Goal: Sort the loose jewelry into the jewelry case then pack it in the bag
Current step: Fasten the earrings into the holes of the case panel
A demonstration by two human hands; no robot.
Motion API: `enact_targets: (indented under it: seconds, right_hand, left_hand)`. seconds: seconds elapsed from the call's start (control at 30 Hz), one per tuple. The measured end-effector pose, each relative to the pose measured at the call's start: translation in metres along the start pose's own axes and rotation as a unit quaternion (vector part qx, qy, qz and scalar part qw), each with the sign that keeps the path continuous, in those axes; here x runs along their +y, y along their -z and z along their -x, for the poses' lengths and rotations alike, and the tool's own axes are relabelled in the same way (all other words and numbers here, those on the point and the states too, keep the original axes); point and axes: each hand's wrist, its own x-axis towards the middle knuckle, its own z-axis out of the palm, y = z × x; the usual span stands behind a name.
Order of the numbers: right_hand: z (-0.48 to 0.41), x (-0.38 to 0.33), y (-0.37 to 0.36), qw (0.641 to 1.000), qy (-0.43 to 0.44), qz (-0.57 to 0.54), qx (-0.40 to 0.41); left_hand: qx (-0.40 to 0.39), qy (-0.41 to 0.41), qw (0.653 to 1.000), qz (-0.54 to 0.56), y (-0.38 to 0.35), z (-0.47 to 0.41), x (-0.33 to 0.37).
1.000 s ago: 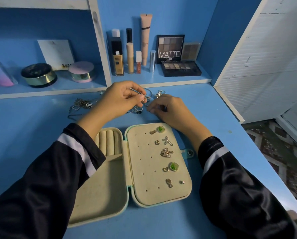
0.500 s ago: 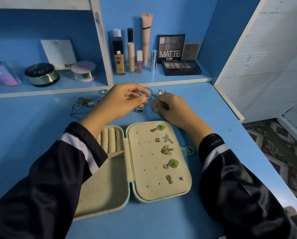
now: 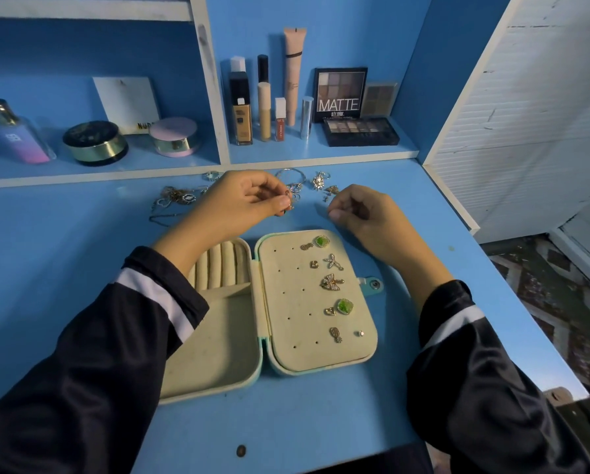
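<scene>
Both hands above the open case, beside the loose pile.

I see the left hand (image 3: 242, 205) pinching a small gold piece (image 3: 289, 201) between thumb and fingertips, just above centre frame. The right hand (image 3: 363, 215) sits apart from it, fingers curled in; I cannot tell whether it holds anything. The jewelry case (image 3: 292, 304) lies open at centre, earrings (image 3: 331, 281) pinned on its right pad. Loose chains (image 3: 174, 200) and a bangle (image 3: 291, 175) lie on the desk (image 3: 64, 234) above the hands.
</scene>
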Motion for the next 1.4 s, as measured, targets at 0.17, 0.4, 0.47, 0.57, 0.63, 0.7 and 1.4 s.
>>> enact_targets:
  seconds: [0.17, 0.4, 0.47, 0.57, 0.63, 0.7, 1.4]
  right_hand:
    - [0.020, -0.004, 0.000, 1.000, -0.009, -0.015, -0.002]
    - [0.046, -0.010, -0.002, 0.999, -0.027, -0.024, 0.013]
    - [0.052, -0.011, -0.004, 0.999, -0.024, -0.040, 0.022]
    - [0.060, -0.012, -0.006, 0.998, -0.015, -0.060, 0.033]
    - [0.062, -0.012, -0.007, 0.997, -0.010, -0.060, 0.038]
    - [0.062, -0.012, -0.008, 0.997, -0.005, -0.060, 0.042]
    - [0.055, -0.027, -0.005, 0.971, 0.018, -0.231, 0.062]
  left_hand:
    - [-0.005, -0.003, 1.000, 0.007, 0.000, 0.015, 0.002]
    - [-0.002, -0.028, 1.000, 0.008, -0.003, 0.034, 0.005]
    - [0.004, -0.032, 0.999, 0.009, -0.004, 0.039, 0.005]
    - [0.004, -0.033, 0.999, 0.001, -0.004, 0.044, 0.002]
    - [0.003, -0.032, 0.999, -0.009, -0.005, 0.045, 0.000]
    - [0.008, -0.033, 0.999, -0.015, -0.006, 0.046, 0.000]
    - [-0.010, -0.045, 0.994, -0.098, -0.008, 0.048, 0.000]
